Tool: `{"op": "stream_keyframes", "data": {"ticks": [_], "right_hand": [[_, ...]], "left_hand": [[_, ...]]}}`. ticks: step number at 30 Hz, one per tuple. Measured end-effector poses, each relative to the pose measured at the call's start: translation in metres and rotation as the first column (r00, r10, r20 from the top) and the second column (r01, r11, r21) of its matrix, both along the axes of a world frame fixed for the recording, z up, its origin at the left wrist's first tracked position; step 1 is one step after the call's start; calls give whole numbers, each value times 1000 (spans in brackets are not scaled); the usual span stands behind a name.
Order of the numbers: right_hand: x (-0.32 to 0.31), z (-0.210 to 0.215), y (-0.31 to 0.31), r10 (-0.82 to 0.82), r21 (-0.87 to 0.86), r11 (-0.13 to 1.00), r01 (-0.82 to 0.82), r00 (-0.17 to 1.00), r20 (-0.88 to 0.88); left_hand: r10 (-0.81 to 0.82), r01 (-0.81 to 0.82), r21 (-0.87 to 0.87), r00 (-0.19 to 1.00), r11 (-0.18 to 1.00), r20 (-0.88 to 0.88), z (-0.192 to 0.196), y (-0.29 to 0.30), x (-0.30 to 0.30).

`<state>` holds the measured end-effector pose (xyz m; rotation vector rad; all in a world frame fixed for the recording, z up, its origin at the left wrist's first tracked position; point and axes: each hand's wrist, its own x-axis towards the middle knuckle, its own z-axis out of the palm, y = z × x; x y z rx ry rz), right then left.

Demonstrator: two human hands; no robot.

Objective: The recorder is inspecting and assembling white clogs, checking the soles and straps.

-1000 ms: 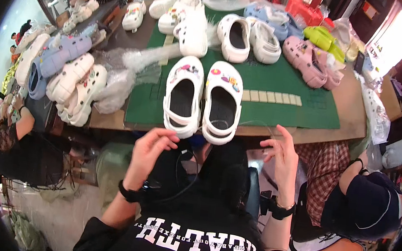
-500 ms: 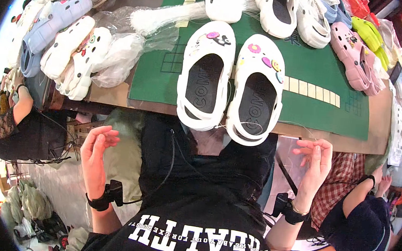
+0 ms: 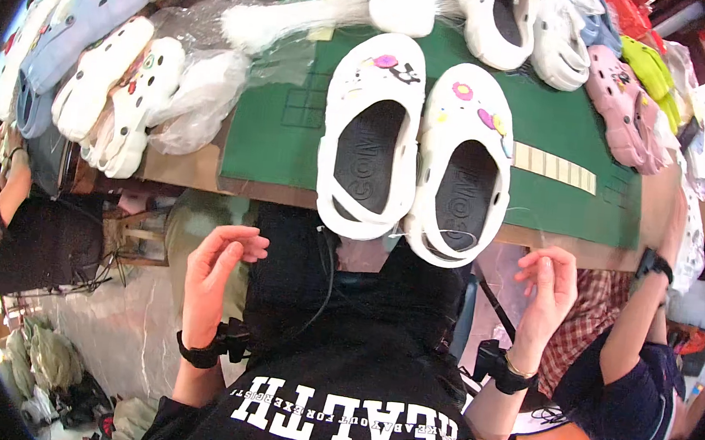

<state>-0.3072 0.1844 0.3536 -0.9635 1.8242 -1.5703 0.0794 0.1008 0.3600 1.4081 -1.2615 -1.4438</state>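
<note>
White foam clogs are sitting side by side at the near edge of a green cutting mat, heels jutting over the edge of the wooden table toward the person: the left clog and the right clog are both lying with their long axes running away from the body, toes bearing small coloured charms and pointing toward the far side. Below them, the person's hands are hovering in the air, palms turned inward and fingers loosely curled, grasping nothing that can be made out, though a fine clear thread seems to be trailing near the right hand. That hand is sitting just below and to the right of the right clog's heel, nearer to the pair than the left hand, which is hanging lower and further out, well left of the left clog. More clogs in white, pink, blue and lime are crowding the far side, a clear plastic bag is lying at the left, and co-workers are sitting at both sides.
</note>
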Motion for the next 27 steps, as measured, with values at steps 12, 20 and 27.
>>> {"op": "stream_keyframes", "data": {"ticks": [12,20,27], "right_hand": [[11,64,11,-119,-222,972,74,972,-201],[36,57,7,28,-163,983,-83,950,-312],[6,51,33,-54,-89,996,22,927,-371]], "left_hand": [[-70,276,-621,940,734,334,35,-38,-88],[-325,475,-343,852,810,411,38,-64,-126],[14,547,-649,759,529,650,23,-34,-118]]}}
